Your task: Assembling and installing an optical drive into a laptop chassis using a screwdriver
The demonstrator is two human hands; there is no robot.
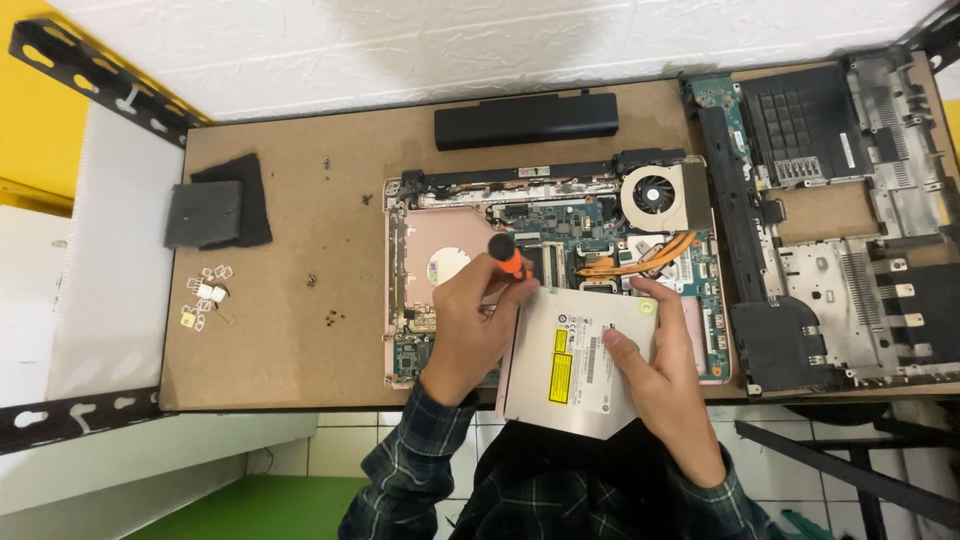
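An opened laptop base [450, 225] with a green circuit board, a round fan [655, 193] and copper heat pipes [650, 255] lies on the brown tabletop. My left hand [470, 325] is shut on a screwdriver [506, 255] with an orange and black handle, held upright over the board. My right hand [660, 370] rests on a silver optical drive [575, 365] with a yellow and white label, thumb and fingers gripping its right edge. The drive overhangs the table's front edge.
A long black battery [526, 120] lies at the back. A removed dark laptop cover [840, 210] sits on the right. Dark foam pads [215, 205] and small white clips [208, 295] lie at the left. Tiny screws [330, 318] are scattered on the board.
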